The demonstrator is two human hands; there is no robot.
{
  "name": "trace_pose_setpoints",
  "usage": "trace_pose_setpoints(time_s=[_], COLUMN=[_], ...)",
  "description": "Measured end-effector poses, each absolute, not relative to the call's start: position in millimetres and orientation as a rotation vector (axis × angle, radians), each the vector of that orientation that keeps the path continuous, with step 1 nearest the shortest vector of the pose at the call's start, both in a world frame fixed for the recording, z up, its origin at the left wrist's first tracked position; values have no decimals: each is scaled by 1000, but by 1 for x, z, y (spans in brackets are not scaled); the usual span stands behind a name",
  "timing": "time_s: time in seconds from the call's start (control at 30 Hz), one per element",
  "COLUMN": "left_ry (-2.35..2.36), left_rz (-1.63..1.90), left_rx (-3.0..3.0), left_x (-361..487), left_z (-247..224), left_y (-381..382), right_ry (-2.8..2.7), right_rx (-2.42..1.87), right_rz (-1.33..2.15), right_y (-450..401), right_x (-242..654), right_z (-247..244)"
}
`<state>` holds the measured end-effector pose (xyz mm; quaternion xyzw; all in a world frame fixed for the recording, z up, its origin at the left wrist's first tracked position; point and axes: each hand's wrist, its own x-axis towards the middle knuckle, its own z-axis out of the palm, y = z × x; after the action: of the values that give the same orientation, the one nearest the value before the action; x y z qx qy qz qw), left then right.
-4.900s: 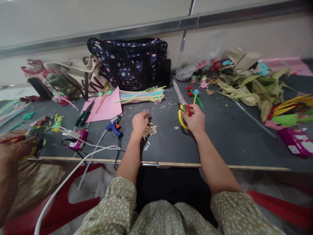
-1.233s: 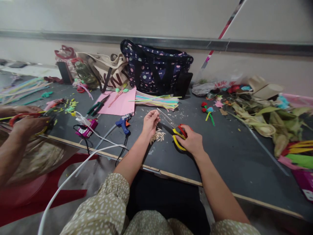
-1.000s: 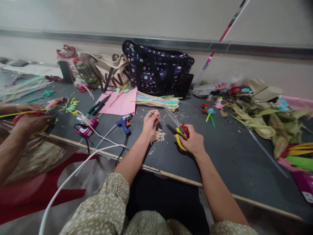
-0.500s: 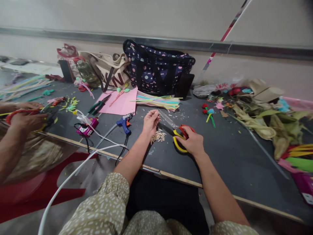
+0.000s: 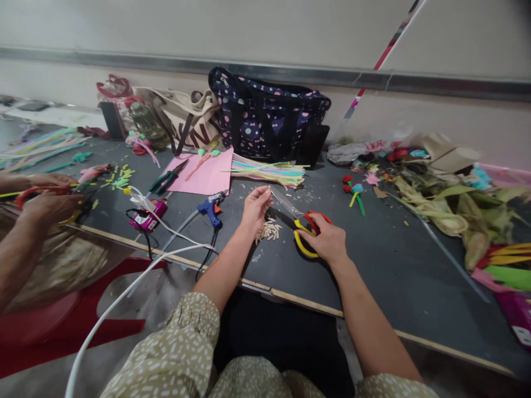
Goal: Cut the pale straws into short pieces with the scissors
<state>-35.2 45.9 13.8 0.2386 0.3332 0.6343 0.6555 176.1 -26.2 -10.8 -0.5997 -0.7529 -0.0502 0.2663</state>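
Note:
My right hand (image 5: 326, 239) is closed round the red and yellow handles of a pair of scissors (image 5: 306, 250). The scissor blades (image 5: 285, 203) point up and left, their tips close to the fingers of my left hand (image 5: 256, 209). That left hand is closed in a pinch; whatever lies between its fingertips is too small to make out. Just below it, a small pile of short beige pieces (image 5: 269, 230) lies on the dark table (image 5: 290, 282).
A blue glue gun (image 5: 212, 209), green-handled pliers (image 5: 168, 178) and pink paper (image 5: 207, 179) lie left. Pastel strips (image 5: 269, 170) lie before a dark patterned bag (image 5: 265, 119). A white cable (image 5: 103, 315) crosses the table edge. Another person's hands (image 5: 50, 204) are far left. Dried leaves (image 5: 448, 215) lie right.
My two hands and the scissors are almost where they were, with only slight shifts. At the far left the other person's hands and red-handled scissors have moved a little.

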Motion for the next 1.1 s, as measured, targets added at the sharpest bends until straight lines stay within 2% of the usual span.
trace_pose_setpoints(time_s=[1.1], left_ry=[767], left_rz=[1486], left_rx=[496], left_x=[-33], left_z=[12], left_y=[47], right_ry=[-2058], right_rx=[-1598], right_rz=[-151], right_y=[-27], right_x=[175], right_z=[-12])
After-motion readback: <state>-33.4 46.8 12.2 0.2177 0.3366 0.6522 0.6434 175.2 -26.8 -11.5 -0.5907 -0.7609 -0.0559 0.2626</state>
